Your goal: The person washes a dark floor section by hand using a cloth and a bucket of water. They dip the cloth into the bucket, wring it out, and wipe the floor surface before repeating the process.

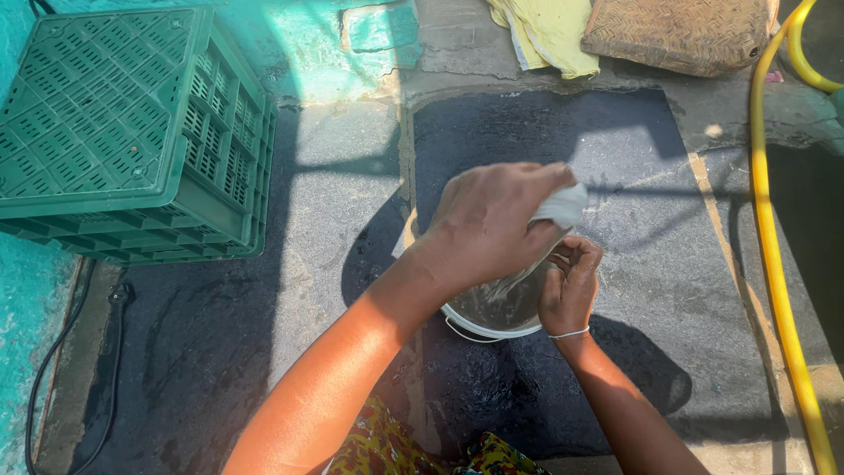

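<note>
My left hand (492, 224) is closed around a wet white cloth (563, 207), holding it over a small white bucket (492, 327) that stands on the wet dark stone floor. My right hand (570, 286) grips the lower twisted part of the same cloth just above the bucket's rim. The cloth hangs between the two hands. Most of the bucket and its contents are hidden behind my hands.
An upturned green plastic crate (132, 132) sits at the far left. A yellow hose (774, 246) runs down the right side. A yellow cloth (549, 31) and a woven mat (677, 31) lie at the top. A black cable (105, 369) trails at the lower left.
</note>
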